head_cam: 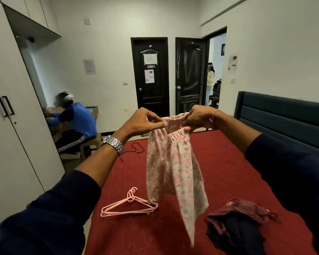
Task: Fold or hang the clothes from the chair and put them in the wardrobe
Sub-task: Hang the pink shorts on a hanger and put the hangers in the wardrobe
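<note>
Pink garment (pixel 175 168) by its waistband in your pinching left hand (pixel 145 122) and right hand (pixel 197 117) fingers, above the bed (pixel 228 172), hangers (pixel 129 207) near its left edge.

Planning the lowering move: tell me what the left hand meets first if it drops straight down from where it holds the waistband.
Probably the red bedspread, just past the pink hangers; the left hand pinches the floral garment, and depth is uncertain.

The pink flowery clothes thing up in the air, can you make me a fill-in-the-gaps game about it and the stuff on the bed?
1. Both hands, the left hand and the right hand, hold the pink floral garment by its ____ waistband.
2. The pink hangers lie on the ____ bedcover.
3. The wristwatch is on the ____ wrist.
4. The dark maroon clothes lie in a ____ on the bed.

Missing words: elastic; red; left; heap
</note>
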The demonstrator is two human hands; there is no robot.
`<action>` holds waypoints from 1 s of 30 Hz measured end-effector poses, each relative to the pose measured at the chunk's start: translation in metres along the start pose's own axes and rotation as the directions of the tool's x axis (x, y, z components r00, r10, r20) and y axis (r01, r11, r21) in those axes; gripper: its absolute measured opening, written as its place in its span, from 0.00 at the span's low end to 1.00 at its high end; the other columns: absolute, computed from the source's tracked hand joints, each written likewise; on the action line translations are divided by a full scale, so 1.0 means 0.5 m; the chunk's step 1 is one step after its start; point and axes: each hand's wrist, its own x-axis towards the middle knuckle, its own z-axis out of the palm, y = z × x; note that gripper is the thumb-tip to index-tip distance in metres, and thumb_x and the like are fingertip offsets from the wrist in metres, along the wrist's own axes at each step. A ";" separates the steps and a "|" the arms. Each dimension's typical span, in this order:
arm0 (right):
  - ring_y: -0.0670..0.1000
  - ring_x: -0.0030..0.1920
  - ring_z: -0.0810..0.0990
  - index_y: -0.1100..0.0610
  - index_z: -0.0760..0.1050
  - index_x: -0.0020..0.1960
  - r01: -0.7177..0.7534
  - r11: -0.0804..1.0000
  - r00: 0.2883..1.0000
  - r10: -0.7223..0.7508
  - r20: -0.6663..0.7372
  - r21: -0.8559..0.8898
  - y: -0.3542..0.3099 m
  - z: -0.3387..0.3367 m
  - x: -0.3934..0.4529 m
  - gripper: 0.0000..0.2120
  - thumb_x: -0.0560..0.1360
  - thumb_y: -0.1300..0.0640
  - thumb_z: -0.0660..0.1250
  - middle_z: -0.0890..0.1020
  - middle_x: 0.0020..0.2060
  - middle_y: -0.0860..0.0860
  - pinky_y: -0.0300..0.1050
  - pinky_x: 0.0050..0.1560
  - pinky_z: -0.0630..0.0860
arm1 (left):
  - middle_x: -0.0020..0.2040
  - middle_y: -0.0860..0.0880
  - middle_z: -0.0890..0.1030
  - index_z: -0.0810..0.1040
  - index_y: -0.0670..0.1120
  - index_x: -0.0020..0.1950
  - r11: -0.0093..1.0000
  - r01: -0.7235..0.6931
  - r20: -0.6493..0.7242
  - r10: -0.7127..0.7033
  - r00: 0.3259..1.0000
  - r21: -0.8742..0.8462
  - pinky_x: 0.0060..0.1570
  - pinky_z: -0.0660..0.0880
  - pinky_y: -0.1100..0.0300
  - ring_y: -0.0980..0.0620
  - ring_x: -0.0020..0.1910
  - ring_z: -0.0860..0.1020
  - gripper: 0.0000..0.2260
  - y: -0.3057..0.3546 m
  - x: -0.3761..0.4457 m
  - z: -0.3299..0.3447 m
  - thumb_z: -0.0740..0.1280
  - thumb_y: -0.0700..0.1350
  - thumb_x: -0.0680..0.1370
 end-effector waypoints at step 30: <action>0.53 0.43 0.82 0.57 0.84 0.50 0.400 0.861 0.866 -0.468 -0.179 -0.314 0.099 -0.003 -0.008 0.12 0.75 0.49 0.73 0.84 0.42 0.54 0.56 0.46 0.81 | 0.50 0.42 0.80 0.74 0.45 0.48 0.995 0.083 0.071 -0.079 0.994 -0.056 0.48 0.81 0.47 0.41 0.51 0.80 0.08 -0.015 0.011 -0.014 0.73 0.40 0.76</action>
